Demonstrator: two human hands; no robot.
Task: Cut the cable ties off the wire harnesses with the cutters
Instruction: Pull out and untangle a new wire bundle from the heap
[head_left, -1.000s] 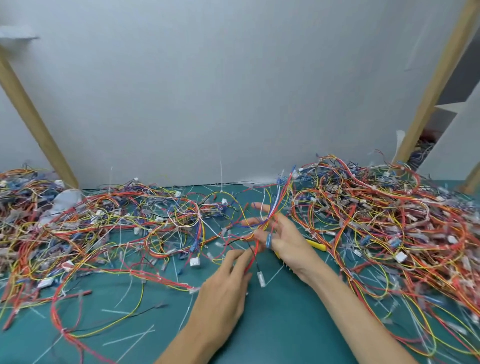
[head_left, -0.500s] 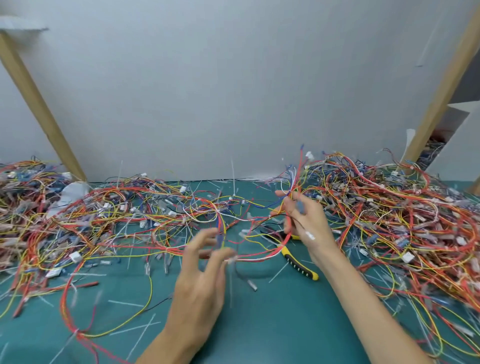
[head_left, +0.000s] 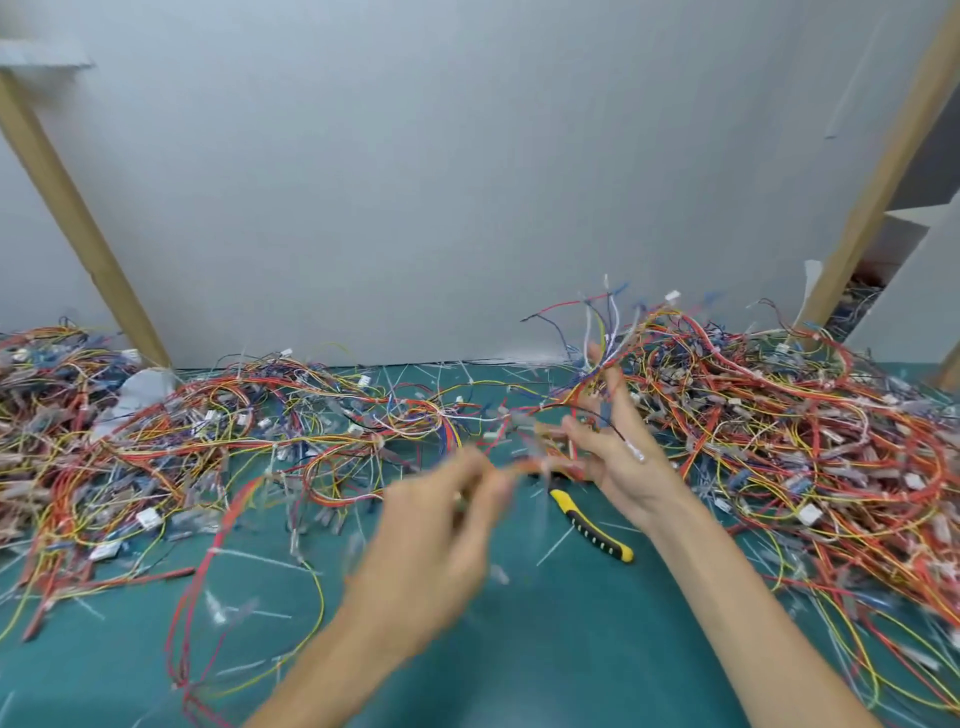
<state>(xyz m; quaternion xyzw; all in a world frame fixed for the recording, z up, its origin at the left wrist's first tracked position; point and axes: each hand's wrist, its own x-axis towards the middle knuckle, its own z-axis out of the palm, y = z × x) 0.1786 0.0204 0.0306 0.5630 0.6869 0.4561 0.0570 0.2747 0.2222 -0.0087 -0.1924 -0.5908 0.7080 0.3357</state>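
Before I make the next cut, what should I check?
1. Cutters in hand: not ok, they lie on the green mat near the right hand.
2. Harness held: ok, the right hand grips it.
3. Left hand free for the cutters: cannot tell, blurred.
4. Cable tie on that harness found: cannot tell.
5. Cutters reachable: ok, their handles lie uncovered.

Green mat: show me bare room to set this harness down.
Barest: the mat between the left forearm and right forearm, nearside of the cutters. A second patch: the near-left corner, outside the red wire loop, with stray cut ties. Crowded: the left pile and the right pile.
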